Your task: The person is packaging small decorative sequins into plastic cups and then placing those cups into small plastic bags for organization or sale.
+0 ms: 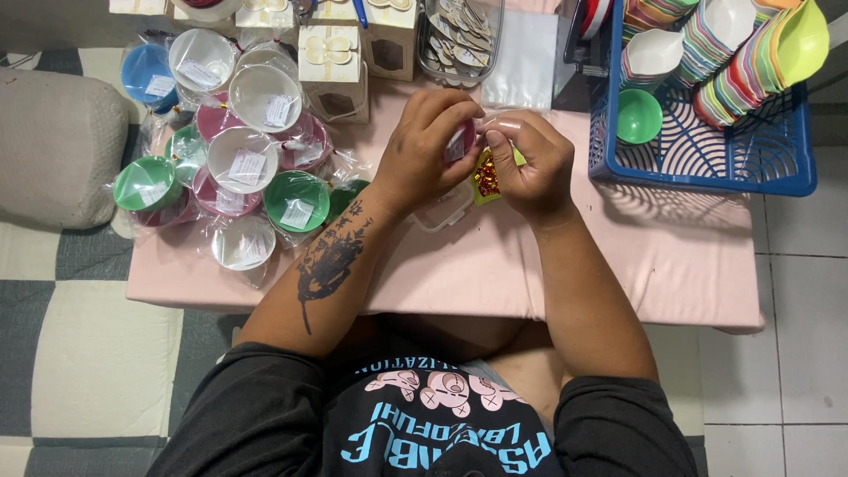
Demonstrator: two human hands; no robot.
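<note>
On table point(618, 265) | both hands point(433, 150) point(530, 163) pinch wrapped cup point(484, 175); basket point(707, 163) holds cups point(638, 116)

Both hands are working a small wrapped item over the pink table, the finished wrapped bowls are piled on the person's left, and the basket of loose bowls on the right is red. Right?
Not quite: the basket is blue, not red, as the head view shows. The rest stands: both the left hand and right hand work a small wrapped item over the pink table, with the wrapped bowls piled on the person's left.
</note>
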